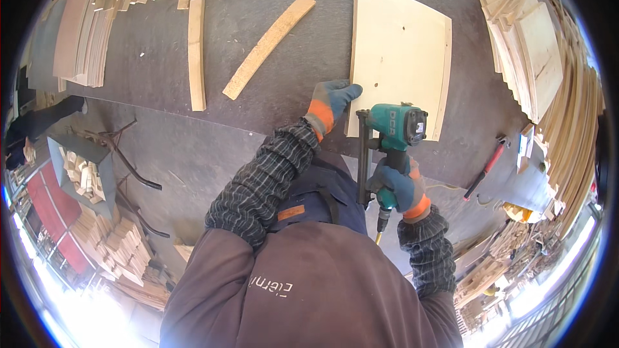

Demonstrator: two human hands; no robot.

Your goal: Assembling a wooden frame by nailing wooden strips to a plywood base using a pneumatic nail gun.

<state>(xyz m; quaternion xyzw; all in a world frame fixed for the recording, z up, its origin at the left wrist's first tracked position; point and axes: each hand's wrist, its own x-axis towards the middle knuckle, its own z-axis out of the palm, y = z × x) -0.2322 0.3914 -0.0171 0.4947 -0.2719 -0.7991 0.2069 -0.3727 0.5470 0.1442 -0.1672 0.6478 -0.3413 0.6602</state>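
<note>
A pale wooden panel (403, 48) lies on the dark tabletop in front of me, with a narrow strip along its right edge and a wood edge showing on its left. My left hand (334, 102), in a blue-grey and orange glove, is closed at the panel's near left edge; part of its fingers is hidden. My right hand (401, 185), gloved alike, is wrapped round the handle of a teal and black pneumatic nail gun (394, 122). The gun's head overlaps the panel's near edge from above. From the handle's lower end runs a yellow air hose (378, 238).
Two loose wooden strips (196, 55) lie left of the panel. Stacked boards (84, 45) stand far left, more panels (529, 51) at right. A red-handled tool (493, 160) rests near the right edge. Below left are a bin of wood blocks (80, 171) and a metal stand (132, 161).
</note>
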